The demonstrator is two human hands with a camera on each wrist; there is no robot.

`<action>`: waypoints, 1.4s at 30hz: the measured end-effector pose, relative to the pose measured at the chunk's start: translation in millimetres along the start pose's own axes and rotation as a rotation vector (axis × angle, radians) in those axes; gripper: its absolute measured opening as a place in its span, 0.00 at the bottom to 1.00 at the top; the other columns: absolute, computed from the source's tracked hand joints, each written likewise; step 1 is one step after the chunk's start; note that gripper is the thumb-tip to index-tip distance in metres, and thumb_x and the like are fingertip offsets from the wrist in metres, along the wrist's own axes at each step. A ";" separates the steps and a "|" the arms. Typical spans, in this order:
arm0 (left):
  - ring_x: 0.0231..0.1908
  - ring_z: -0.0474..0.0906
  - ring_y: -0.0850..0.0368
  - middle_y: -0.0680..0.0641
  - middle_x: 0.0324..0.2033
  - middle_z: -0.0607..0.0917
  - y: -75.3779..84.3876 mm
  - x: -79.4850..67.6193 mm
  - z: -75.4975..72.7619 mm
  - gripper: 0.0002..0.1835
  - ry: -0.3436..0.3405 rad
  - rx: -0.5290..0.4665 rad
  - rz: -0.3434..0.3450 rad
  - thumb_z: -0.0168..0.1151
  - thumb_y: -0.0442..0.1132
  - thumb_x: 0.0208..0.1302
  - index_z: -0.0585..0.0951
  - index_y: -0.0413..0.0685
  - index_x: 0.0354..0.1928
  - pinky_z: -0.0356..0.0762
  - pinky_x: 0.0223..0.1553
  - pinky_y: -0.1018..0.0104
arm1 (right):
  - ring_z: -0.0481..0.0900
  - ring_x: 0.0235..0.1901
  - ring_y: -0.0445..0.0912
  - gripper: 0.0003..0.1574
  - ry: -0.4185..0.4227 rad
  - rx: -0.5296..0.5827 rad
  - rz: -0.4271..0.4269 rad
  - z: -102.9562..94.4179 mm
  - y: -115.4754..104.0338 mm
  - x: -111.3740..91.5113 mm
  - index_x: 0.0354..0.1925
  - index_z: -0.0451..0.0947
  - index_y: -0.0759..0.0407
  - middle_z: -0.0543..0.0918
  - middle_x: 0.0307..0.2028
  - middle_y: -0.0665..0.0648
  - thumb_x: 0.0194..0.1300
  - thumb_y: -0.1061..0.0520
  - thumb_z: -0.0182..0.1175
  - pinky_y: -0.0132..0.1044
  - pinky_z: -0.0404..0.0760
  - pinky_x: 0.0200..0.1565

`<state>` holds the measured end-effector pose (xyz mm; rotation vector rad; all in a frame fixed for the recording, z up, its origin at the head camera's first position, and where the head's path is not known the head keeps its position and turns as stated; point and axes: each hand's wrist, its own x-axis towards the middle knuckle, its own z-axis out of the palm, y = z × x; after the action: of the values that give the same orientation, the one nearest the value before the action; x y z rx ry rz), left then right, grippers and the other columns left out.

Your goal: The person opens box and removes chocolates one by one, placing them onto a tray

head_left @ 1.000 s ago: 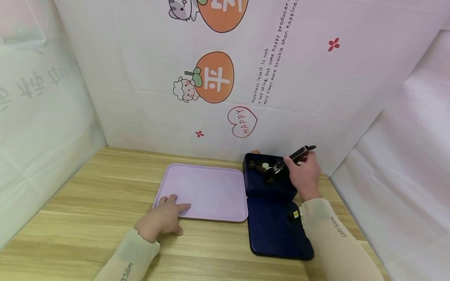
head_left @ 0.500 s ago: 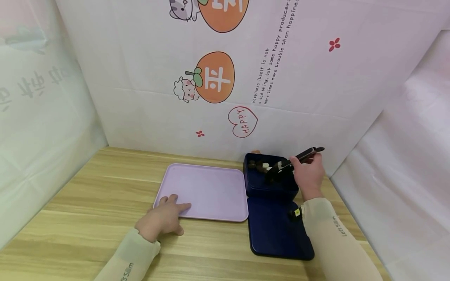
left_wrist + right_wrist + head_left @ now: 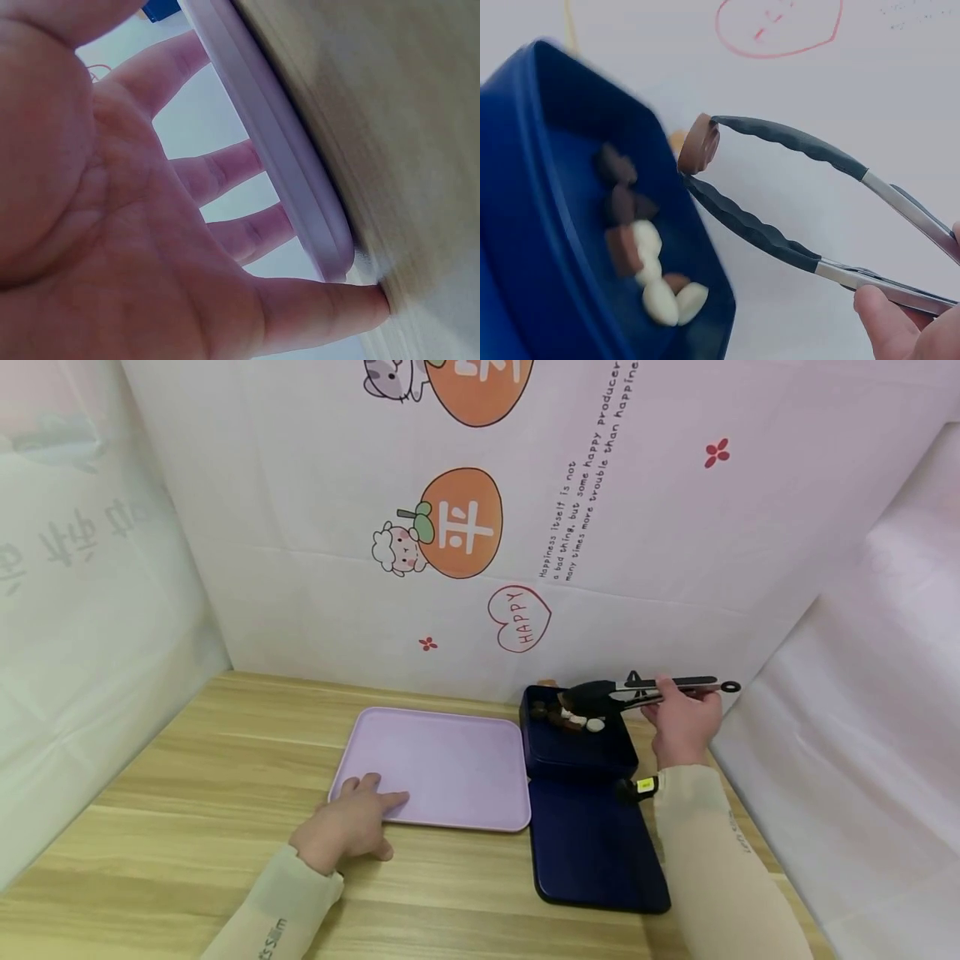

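Observation:
Black-and-steel tongs (image 3: pixel 592 700) are held in my right hand (image 3: pixel 684 722), lying nearly level over the far part of the dark blue box (image 3: pixel 581 766). The right wrist view shows a round brown chocolate (image 3: pixel 697 148) pinched between their black tips, above the box's rim. Inside the box lie several dark, brown and white pieces, among them a brown square chocolate (image 3: pixel 622 251) and a white oval piece (image 3: pixel 660 301). My left hand (image 3: pixel 348 822) rests with spread fingers on the near-left edge of a lilac tray (image 3: pixel 442 768); its thumb reaches the table.
A dark blue lid (image 3: pixel 596 852) lies flat in front of the box, beside the tray. The wood table (image 3: pixel 195 802) runs up to a printed white cloth (image 3: pixel 322 618) behind. A small orange-brown thing (image 3: pixel 547 682) shows behind the box.
My right hand has moved right, swinging the tongs from slanting down into the box to nearly level and raised. A chocolate is now in their tips. The left hand stays put.

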<state>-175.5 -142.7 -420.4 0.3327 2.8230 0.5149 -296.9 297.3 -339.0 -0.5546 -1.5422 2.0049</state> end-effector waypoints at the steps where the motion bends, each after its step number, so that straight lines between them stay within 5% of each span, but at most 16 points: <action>1: 0.67 0.54 0.28 0.33 0.71 0.60 -0.1 0.0 0.1 0.46 -0.001 0.000 -0.001 0.81 0.44 0.41 0.75 0.58 0.69 0.56 0.50 0.15 | 0.86 0.29 0.53 0.35 -0.002 0.010 -0.001 3.6 -2.5 -1.9 0.58 0.67 0.55 0.76 0.47 0.57 0.58 0.53 0.74 0.41 0.87 0.30; 15: 0.68 0.54 0.29 0.34 0.71 0.60 -1.5 2.3 2.4 0.45 -0.001 0.002 -0.001 0.81 0.44 0.41 0.76 0.59 0.68 0.56 0.51 0.15 | 0.84 0.42 0.58 0.33 -0.156 -0.037 -0.131 84.7 2.6 -59.4 0.58 0.68 0.59 0.77 0.47 0.61 0.61 0.52 0.71 0.46 0.86 0.39; 20: 0.67 0.55 0.28 0.33 0.71 0.61 -0.8 0.9 1.0 0.46 0.002 0.004 0.003 0.81 0.44 0.41 0.76 0.59 0.68 0.57 0.50 0.15 | 0.84 0.39 0.58 0.30 -0.209 -0.072 -0.195 115.3 19.3 -80.9 0.54 0.68 0.56 0.78 0.44 0.61 0.61 0.52 0.72 0.50 0.86 0.40; 27: 0.66 0.55 0.29 0.34 0.71 0.61 -1.0 0.5 0.3 0.45 -0.002 0.006 -0.001 0.81 0.44 0.41 0.76 0.59 0.68 0.58 0.50 0.15 | 0.82 0.33 0.56 0.29 -0.265 -0.170 -0.251 151.5 46.1 -115.3 0.53 0.69 0.56 0.80 0.40 0.58 0.60 0.53 0.72 0.40 0.85 0.32; 32: 0.66 0.56 0.29 0.33 0.70 0.62 -0.8 -0.1 -1.2 0.46 -0.002 0.012 0.005 0.81 0.44 0.41 0.76 0.59 0.68 0.60 0.49 0.16 | 0.80 0.37 0.50 0.30 -0.311 -0.315 -0.249 172.0 66.5 -137.8 0.53 0.69 0.54 0.79 0.41 0.54 0.60 0.46 0.72 0.43 0.81 0.39; 42: 0.66 0.56 0.29 0.34 0.70 0.62 -2.3 2.4 -0.5 0.45 0.001 0.010 0.003 0.81 0.45 0.41 0.76 0.61 0.68 0.57 0.51 0.16 | 0.77 0.42 0.46 0.29 -0.402 -0.392 -0.307 204.8 98.6 -173.1 0.50 0.71 0.53 0.79 0.41 0.51 0.59 0.42 0.72 0.42 0.79 0.45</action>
<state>-178.4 -144.3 -421.3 0.3394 2.8274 0.5020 -307.7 15.1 -382.2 -0.0396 -2.1389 1.6506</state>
